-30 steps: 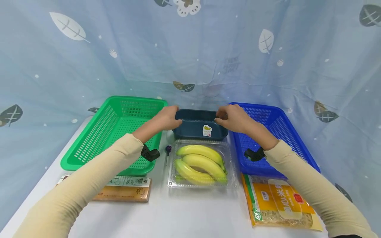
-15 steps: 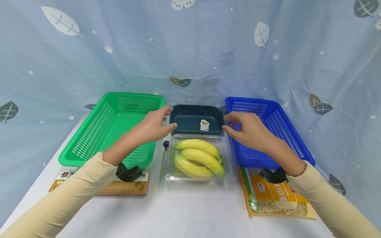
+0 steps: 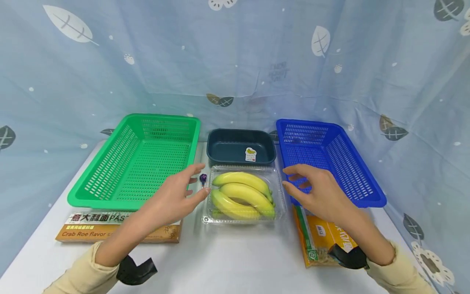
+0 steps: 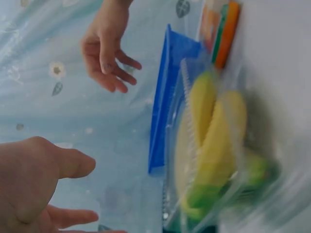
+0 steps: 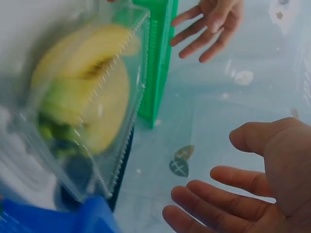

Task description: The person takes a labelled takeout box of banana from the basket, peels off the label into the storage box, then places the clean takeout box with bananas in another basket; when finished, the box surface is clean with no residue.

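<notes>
A transparent plastic clamshell box with several yellow bananas inside lies on the white table, its lid down. My left hand hovers at the box's left side, fingers spread and nothing in them. On the other side my right hand is held likewise, thumb and fingers apart, facing the box. Both wrist views show loose, empty fingers beside the bananas. Behind the box stands a dark blue tray with a banana sticker in it. A small purple ball on a stick lies left of the box, near my left fingertips.
A green basket stands at the left and a blue basket at the right. In front of the green one lies a pasta box; an orange noodle packet lies before the blue one. A patterned curtain hangs behind.
Both hands have left the sides of the dark blue tray and come back toward me, now beside the banana box. Their fingers have spread wider. The tray stays behind the box.
</notes>
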`<control>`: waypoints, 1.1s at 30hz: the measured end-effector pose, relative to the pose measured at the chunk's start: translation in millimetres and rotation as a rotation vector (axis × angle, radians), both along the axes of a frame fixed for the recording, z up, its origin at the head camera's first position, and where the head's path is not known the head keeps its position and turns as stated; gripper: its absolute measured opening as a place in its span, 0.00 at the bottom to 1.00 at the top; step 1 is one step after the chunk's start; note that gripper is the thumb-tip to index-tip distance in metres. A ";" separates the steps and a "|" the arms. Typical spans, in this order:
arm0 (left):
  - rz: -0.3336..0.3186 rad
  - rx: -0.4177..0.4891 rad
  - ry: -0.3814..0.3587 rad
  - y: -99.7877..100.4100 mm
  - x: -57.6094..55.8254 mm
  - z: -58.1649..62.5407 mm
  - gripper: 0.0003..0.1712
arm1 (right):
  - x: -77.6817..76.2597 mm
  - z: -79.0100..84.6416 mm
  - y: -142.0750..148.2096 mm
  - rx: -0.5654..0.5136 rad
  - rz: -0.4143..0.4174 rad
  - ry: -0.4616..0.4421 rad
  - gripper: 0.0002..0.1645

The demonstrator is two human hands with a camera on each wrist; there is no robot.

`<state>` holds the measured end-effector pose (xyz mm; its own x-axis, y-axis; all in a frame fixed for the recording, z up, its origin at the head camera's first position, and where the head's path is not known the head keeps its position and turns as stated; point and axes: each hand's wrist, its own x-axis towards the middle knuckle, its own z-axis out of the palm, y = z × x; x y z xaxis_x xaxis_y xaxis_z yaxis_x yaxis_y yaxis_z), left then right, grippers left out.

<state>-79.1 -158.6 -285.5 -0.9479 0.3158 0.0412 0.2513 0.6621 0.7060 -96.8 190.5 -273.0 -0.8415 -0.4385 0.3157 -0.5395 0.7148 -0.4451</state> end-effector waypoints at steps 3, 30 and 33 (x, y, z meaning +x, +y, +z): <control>0.024 0.029 -0.021 2.0 13.7 -10.5 0.38 | 11.3 -10.7 2.1 -0.016 -0.025 -0.033 0.15; 0.144 0.158 -0.126 23.7 25.7 -102.7 0.49 | 48.5 -79.6 0.8 -0.097 -0.329 -0.552 0.42; 0.154 0.281 -0.108 27.3 15.1 -110.4 0.46 | 45.5 -88.2 -1.1 -0.217 -0.334 -0.614 0.43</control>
<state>-64.0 -131.3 -395.9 -0.9873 0.1590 0.0033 0.0774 0.4622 0.8834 -51.3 189.4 -361.2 -0.9726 -0.1090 -0.2054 0.0840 0.6589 -0.7475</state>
